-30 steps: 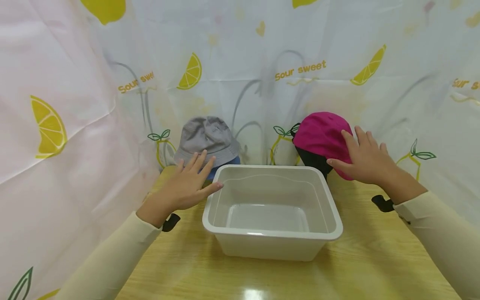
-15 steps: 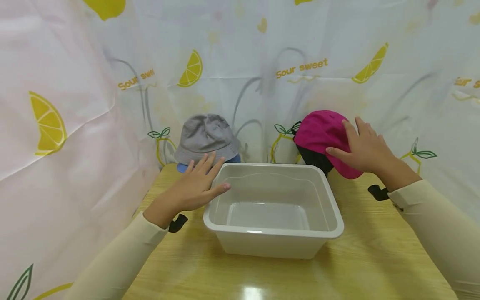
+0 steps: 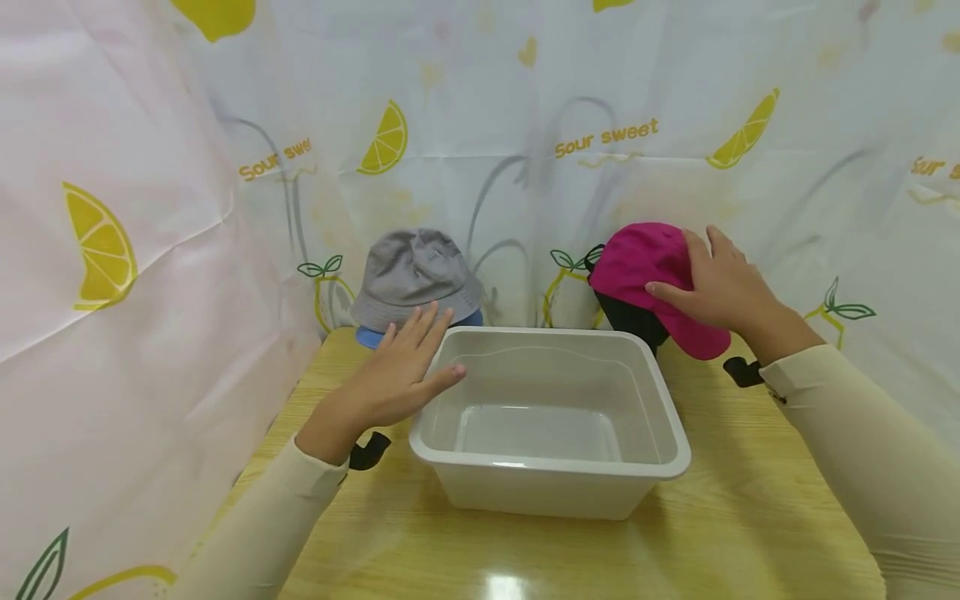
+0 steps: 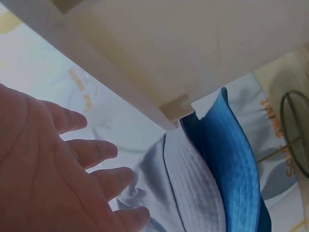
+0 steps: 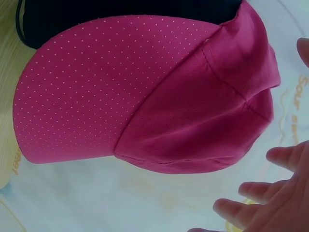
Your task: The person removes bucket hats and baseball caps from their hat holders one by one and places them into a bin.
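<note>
A grey bucket hat [image 3: 417,279] sits at the back left, over a blue brim [image 4: 236,164]. My left hand [image 3: 393,375], fingers spread, hovers in front of it at the left rim of a white plastic tub [image 3: 547,471]. Between its fingers there is nothing. At the back right is a magenta cap [image 3: 648,262] with a dotted brim [image 5: 111,82], over a black piece [image 3: 630,318] whose kind I cannot tell. Beside the cap's right side is my right hand [image 3: 723,279], palm down with fingers extended. In the right wrist view its fingertips [image 5: 227,208] appear apart from the cap.
The tub stands mid-table on a light wood tabletop [image 3: 480,558], with bare walls and floor inside. A white sheet printed with lemons [image 3: 382,137] hangs close behind the hats and along the left side. A thin wire loop [image 4: 285,116] shows in the left wrist view.
My left hand has drifted right, towards the tub's rim. My right hand has shifted left and slightly up over the magenta cap, showing more of its brim. Hats and tub stay put.
</note>
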Tool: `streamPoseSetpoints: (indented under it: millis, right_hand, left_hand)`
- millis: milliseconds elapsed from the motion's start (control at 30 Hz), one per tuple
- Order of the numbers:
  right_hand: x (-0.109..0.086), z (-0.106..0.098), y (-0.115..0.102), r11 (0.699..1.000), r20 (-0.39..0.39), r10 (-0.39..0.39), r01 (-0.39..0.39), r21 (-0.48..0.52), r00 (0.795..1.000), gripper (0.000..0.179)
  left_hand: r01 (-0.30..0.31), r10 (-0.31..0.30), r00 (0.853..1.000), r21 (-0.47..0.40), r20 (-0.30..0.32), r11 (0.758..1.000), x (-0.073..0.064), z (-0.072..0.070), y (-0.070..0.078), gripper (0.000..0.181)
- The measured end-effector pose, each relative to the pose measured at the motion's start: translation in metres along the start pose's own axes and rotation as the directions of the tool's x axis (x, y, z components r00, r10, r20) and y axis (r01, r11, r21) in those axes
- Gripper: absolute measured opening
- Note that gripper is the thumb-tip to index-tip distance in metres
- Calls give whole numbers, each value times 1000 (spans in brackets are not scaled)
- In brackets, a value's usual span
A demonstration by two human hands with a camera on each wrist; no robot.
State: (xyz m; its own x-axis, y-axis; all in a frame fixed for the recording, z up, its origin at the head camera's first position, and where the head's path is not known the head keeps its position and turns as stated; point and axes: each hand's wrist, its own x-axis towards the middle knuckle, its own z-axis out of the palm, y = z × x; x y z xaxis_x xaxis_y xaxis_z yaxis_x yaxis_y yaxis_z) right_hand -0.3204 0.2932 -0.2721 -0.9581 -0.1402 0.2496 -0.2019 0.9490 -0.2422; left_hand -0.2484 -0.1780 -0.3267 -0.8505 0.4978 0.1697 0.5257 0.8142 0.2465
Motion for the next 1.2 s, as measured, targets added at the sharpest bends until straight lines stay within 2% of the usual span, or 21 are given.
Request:
streamPoseSetpoints:
  millis: [667, 867, 1200]
  right_hand:
    - [19, 2, 0, 999, 13, 35, -35, 33, 999, 115]
    - [27, 2, 2, 998, 28, 35, -37, 49, 999, 115]
    - [34, 3, 7, 996, 60, 33, -38, 86, 998, 117]
  left_hand:
    - [-34, 34, 999, -94, -3, 995, -4, 17, 5, 84]
    - [-34, 34, 999, -95, 0, 995, -3, 21, 6, 83]
    - [-20, 24, 1000, -147, 20, 989, -4, 27, 6, 83]
